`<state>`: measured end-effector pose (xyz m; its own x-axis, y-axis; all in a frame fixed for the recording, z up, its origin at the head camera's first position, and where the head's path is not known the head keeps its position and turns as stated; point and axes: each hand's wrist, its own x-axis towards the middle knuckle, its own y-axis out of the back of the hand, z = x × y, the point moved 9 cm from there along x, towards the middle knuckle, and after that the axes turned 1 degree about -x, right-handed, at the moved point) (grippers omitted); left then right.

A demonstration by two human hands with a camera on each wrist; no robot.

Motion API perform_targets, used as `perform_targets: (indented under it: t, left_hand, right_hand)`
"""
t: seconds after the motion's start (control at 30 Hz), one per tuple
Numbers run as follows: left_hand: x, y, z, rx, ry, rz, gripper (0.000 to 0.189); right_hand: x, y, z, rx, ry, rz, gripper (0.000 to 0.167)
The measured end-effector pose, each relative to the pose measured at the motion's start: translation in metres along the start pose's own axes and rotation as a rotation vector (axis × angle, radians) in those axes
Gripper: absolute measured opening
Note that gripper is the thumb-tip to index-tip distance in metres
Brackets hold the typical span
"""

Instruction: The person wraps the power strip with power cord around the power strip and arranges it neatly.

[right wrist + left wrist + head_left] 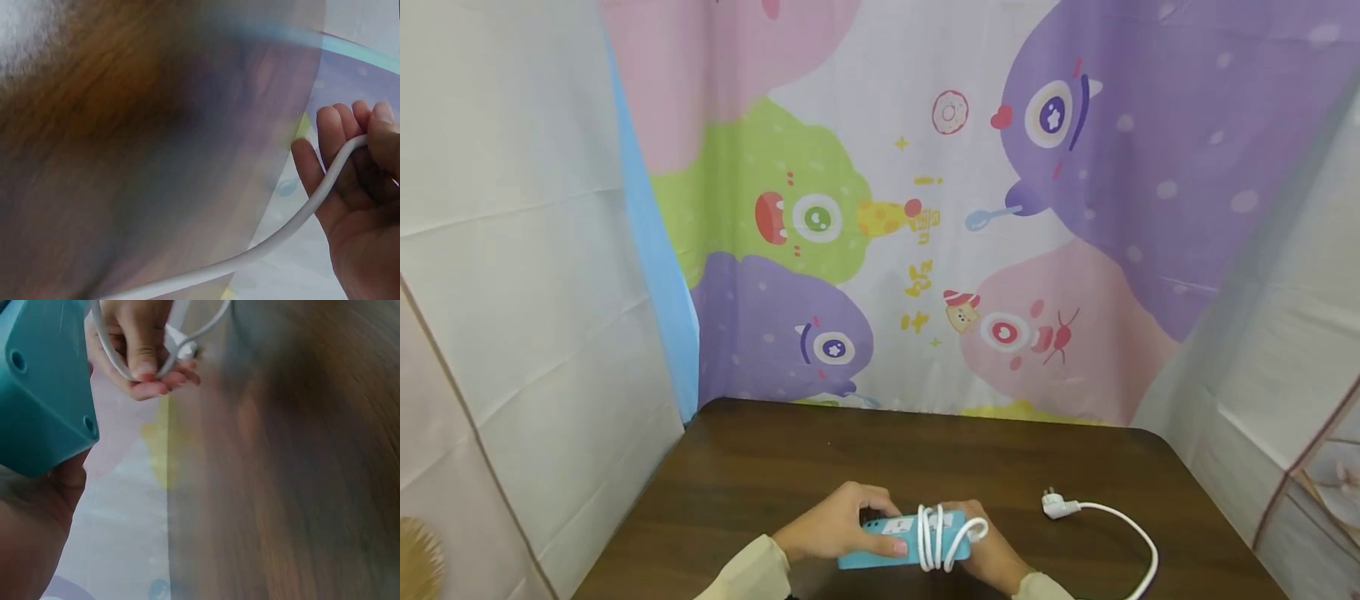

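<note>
My left hand [831, 531] grips a light-blue power strip [855, 562] by its left end, thumb across the near side. White cord [927, 546] is wound in several turns round the right part of the strip. My right hand [996, 557] is at the strip's right end, partly hidden behind it in the head view. In the right wrist view, that hand [362, 231] pinches the cord [275, 237] between thumb and fingers. The left wrist view shows the strip's end [47, 394] close up, with two round holes.
A white plug [1056, 505] lies on the dark wooden table [775, 450] to the right, its free cord [1138, 533] curving toward the near edge. A cartoon-printed curtain [895, 358] hangs behind the table, and pale cloth walls [535, 250] stand at both sides.
</note>
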<state>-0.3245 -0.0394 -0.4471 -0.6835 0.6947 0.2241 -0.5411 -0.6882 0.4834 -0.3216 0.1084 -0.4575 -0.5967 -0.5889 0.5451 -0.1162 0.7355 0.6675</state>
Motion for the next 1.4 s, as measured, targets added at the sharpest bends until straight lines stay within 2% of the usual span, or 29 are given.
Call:
perform_targets:
  t: [0.07, 0.13, 0.23, 0.3, 0.37, 0.5, 0.6, 0.7, 0.83, 1.0, 1.07, 1.23, 1.4]
  left_hand:
    - [-0.001, -0.007, 0.001, 0.004, -0.023, -0.056, 0.018]
    - [-0.002, -0.013, 0.002, 0.002, -0.038, -0.101, 0.017]
    - [-0.003, -0.020, 0.006, 0.022, -0.066, -0.151, 0.016]
    - [-0.002, -0.024, 0.009, 0.091, -0.094, -0.173, 0.019]
    - [-0.001, -0.028, 0.012, 0.216, -0.122, -0.185, 0.024]
    - [0.000, -0.037, 0.015, 0.580, -0.188, -0.180, 0.037]
    - [0.000, -0.042, 0.014, 0.752, -0.197, -0.150, 0.042]
    - [0.000, -0.042, 0.011, 0.811, -0.160, -0.108, 0.048]
    - [0.000, -0.038, 0.004, 0.822, -0.076, -0.045, 0.052]
    - [0.002, -0.022, -0.009, 0.751, 0.080, 0.061, 0.054]
    - [0.003, -0.015, -0.012, 0.739, 0.116, 0.107, 0.056]
    - [0.003, -0.003, -0.011, 0.800, 0.136, 0.195, 0.059]
    - [0.001, -0.002, -0.009, 0.862, 0.162, 0.243, 0.058]
  right_hand:
    - [0.001, -0.003, 0.002, 0.031, -0.034, -0.055, 0.014]
    - [0.003, -0.005, 0.005, 0.010, -0.076, -0.097, 0.009]
    - [0.004, -0.005, 0.011, -0.024, -0.129, -0.135, 0.011]
    - [0.004, -0.003, 0.016, -0.046, -0.169, -0.141, 0.012]
    - [0.004, -0.001, 0.019, -0.083, -0.193, -0.143, 0.011]
    - [0.005, 0.003, 0.016, -0.195, -0.170, -0.129, 0.010]
    - [0.007, 0.004, 0.010, -0.263, -0.130, -0.118, 0.005]
    - [0.009, 0.003, 0.007, -0.289, -0.122, -0.118, 0.003]
    - [0.010, 0.005, 0.002, -0.309, -0.134, -0.100, 0.005]
    - [0.016, 0.009, -0.009, -0.318, -0.150, -0.064, 0.005]
    - [0.019, 0.010, -0.013, -0.314, -0.152, -0.056, 0.005]
    - [0.023, 0.011, -0.019, -0.358, -0.138, -0.025, 0.006]
    - [0.022, 0.011, -0.021, -0.395, -0.153, 0.007, 0.007]
